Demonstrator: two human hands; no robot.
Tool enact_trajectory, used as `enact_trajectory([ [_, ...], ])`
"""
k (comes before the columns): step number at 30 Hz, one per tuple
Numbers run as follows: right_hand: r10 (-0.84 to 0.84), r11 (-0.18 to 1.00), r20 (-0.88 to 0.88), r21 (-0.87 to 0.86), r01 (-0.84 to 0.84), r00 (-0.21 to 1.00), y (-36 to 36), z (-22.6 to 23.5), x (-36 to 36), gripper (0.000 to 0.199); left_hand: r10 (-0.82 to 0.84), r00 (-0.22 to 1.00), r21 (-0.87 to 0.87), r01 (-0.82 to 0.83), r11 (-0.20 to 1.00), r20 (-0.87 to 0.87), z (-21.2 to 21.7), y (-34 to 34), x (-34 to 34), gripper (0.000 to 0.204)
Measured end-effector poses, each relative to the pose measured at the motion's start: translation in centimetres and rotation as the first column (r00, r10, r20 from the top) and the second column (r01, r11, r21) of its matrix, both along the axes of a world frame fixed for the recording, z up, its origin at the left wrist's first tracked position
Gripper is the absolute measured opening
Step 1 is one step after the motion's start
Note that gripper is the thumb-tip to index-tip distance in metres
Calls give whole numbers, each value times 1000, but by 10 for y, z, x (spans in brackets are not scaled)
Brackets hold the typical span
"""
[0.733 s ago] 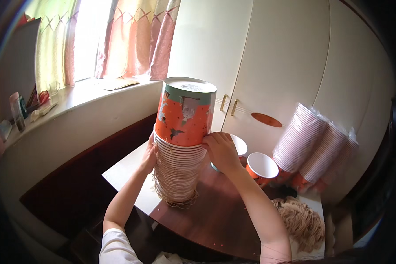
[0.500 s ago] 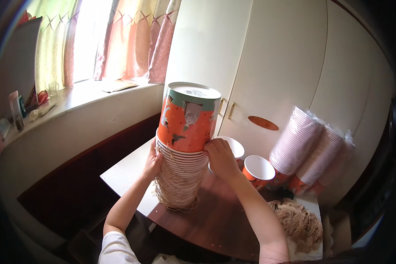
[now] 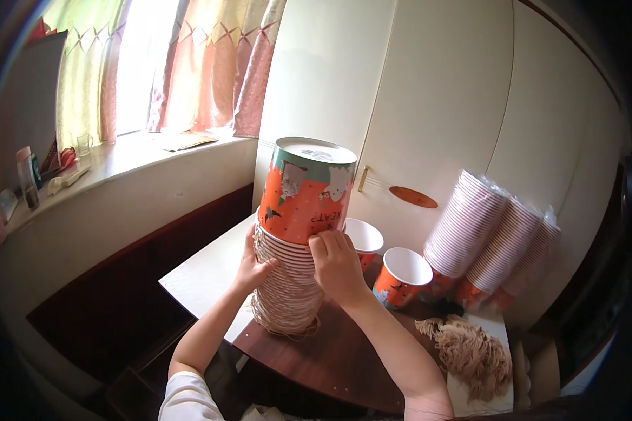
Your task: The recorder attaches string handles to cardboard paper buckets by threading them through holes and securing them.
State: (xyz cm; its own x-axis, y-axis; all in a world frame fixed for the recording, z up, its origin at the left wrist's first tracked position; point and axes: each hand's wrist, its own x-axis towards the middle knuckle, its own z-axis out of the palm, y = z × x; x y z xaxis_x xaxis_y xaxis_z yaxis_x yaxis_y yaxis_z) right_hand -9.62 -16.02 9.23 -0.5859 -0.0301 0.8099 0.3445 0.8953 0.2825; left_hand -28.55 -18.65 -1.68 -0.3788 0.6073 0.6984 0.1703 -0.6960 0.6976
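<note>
A tall stack of upside-down paper buckets (image 3: 303,200) stands on the brown table in front of me. The topmost bucket's orange and green side shows cartoon figures; below it are many white rims with thin beige strings (image 3: 284,305) hanging around them. My left hand (image 3: 255,269) curls against the stack's left side, thumb toward the front. At the front right, my right hand (image 3: 337,263) pinches at the top bucket's rim; its fingers hide what they hold. Just right of the stack, two similar buckets stand mouth up: a farther one (image 3: 365,236) and a nearer one (image 3: 402,279).
Plastic-wrapped bucket stacks (image 3: 463,228) stand at the table's back right, by white cabinet doors (image 3: 442,112). A tangled bundle of beige strings (image 3: 474,354) lies at the right edge of the brown tabletop (image 3: 344,358). The windowsill (image 3: 116,168) on the left holds small items.
The stack's top bucket has turned, bringing different printed figures to the front. My right hand has slid left along the rim, and my left thumb now shows on the stack's front.
</note>
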Motion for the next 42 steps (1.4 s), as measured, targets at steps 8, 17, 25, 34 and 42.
enact_trajectory([
  [8, 81, 996, -125, -33, -86, 989, -7, -14, 14, 22, -58, 996, 13, 57, 998, 62, 22, -13, -18, 89],
  [17, 41, 960, -9, -276, -42, 999, -44, -91, 120, 28, 513, 625, 338, -386, 858, -589, 199, -36, 16, 53],
  [25, 121, 824, -217, -523, -220, 969, -72, -60, 195, 27, 679, 577, 423, -531, 734, -453, 180, 5, 45, 43],
  [34, 168, 812, -189, -530, -245, 967, -22, -65, 112, 40, 673, 591, 459, -494, 738, -445, 179, 33, 64, 46],
  [42, -113, 892, -57, -446, 76, 992, 27, -86, 60, 48, 603, 655, 378, -471, 797, -455, 175, 46, 61, 47],
])
